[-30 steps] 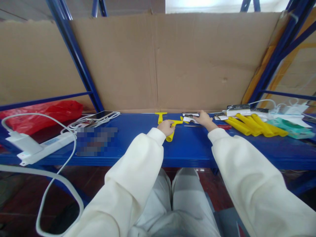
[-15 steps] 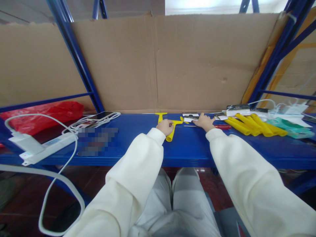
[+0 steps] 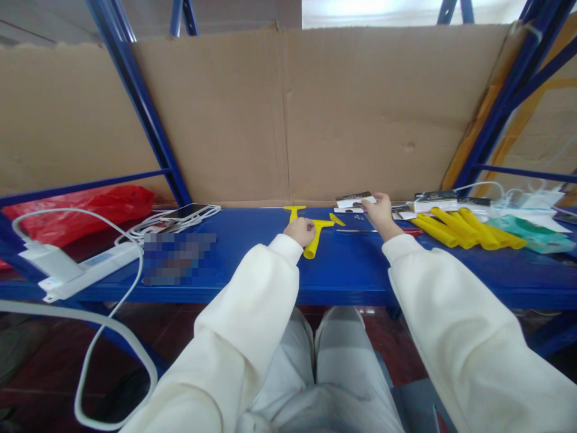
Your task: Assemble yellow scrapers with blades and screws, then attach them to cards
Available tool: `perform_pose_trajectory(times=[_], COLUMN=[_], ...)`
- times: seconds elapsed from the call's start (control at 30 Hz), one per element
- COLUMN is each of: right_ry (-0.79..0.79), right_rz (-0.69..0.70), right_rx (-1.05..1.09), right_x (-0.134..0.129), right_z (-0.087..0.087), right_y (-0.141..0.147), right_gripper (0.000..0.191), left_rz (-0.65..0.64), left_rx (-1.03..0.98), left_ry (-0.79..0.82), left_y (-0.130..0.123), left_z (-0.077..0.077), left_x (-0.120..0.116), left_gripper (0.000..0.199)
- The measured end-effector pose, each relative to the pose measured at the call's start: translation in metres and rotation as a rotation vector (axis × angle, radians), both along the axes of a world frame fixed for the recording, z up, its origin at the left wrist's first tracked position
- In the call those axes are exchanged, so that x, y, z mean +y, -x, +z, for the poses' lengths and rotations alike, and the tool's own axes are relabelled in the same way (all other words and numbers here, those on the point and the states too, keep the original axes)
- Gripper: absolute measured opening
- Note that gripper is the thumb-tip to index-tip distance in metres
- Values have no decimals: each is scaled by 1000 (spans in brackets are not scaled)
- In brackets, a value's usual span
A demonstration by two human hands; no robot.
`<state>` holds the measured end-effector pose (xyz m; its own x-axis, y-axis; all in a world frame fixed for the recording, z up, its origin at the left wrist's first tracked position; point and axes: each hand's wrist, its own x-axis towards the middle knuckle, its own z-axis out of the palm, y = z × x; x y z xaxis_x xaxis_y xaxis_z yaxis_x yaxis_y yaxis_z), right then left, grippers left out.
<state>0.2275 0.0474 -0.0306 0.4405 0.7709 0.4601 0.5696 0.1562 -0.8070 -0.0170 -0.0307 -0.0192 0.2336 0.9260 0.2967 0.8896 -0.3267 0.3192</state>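
Note:
My left hand [image 3: 300, 231] is closed on a yellow T-shaped plastic piece [image 3: 312, 245], which rests on the blue tabletop with its tube end toward me. Another yellow T-shaped piece [image 3: 294, 210] lies just behind that hand. My right hand [image 3: 379, 211] pinches the right end of a small black-and-white box [image 3: 354, 198], held tilted over a white part [image 3: 348, 210] on the table. Tiny dark bits [image 3: 359, 217], too small to name, lie below it. A flat yellow piece [image 3: 336, 220] sits between my hands, near a thin metal tool [image 3: 355, 231].
Several yellow tubes [image 3: 460, 227] lie at the right, beside a green plastic bag [image 3: 527, 233] and small boxes [image 3: 435, 200]. Red tool handles [image 3: 413, 231] show past my right wrist. A white power strip [image 3: 92, 270], cables and a red bag [image 3: 85, 210] occupy the left. Cardboard [image 3: 360, 114] walls the back.
My right hand has taken hold of the small box and lifted and tilted it, uncovering the tiny bits. My left hand stays on the yellow T-shaped piece.

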Motion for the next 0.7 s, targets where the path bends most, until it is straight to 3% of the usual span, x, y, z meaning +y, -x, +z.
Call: perform_pose_trajectory(times=[0.1, 0.2, 0.47, 0.7], right_ry=[-189, -212, -239, -296], right_rz=[119, 209, 272, 243], right_rx=[612, 831, 887, 885], right_x=[3, -4, -14, -1], right_z=[3, 9, 16, 7], right_y=[3, 7, 7, 1], right_gripper=[40, 34, 22, 28], left_rz=[42, 69, 125, 102], left_rx=[-20, -26, -19, 117], left_ry=[12, 12, 41, 194], left_y=[0, 0, -1, -4], left_z=[0, 1, 2, 1], left_x=[0, 0, 0, 0], left_gripper=[31, 30, 24, 45])
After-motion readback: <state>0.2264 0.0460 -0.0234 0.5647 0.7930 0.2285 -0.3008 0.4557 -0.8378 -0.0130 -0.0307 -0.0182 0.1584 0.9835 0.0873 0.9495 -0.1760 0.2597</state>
